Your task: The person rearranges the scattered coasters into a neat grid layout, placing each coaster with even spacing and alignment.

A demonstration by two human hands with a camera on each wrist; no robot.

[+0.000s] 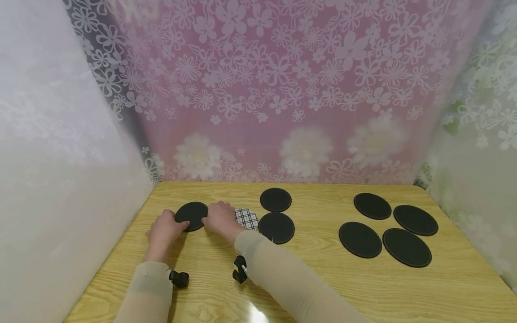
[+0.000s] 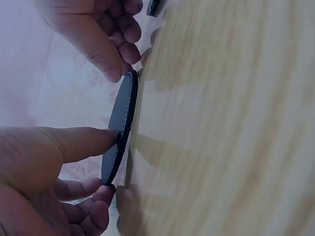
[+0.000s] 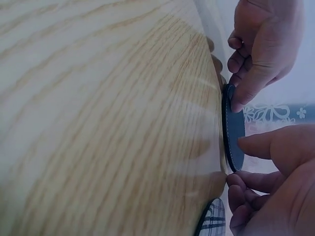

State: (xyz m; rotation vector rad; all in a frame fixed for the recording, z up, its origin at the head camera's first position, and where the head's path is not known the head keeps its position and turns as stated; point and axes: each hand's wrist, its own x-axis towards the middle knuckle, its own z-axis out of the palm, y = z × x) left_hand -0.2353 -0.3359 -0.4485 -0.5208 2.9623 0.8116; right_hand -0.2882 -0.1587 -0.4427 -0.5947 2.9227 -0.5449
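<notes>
Both hands are at a round black coaster (image 1: 193,215) with a stitched rim, at the left of the table. My left hand (image 1: 164,228) pinches its left edge, thumb on the dark face and fingers at the rim. At the opposite edge my right hand (image 1: 221,220) pinches it the same way. In the left wrist view the coaster (image 2: 119,128) seems held just above the wood, with shadow beneath. Beside the right hand lies a coaster with a black-and-white plaid face (image 1: 247,218), partly hidden by that hand and sleeve.
Two black coasters, a far one (image 1: 276,199) and a nearer one (image 1: 276,228), lie beside the plaid one. Several more black coasters (image 1: 360,240) form a group at the right of the wooden table (image 1: 315,287). Flowered curtains (image 1: 262,89) stand behind and at the sides.
</notes>
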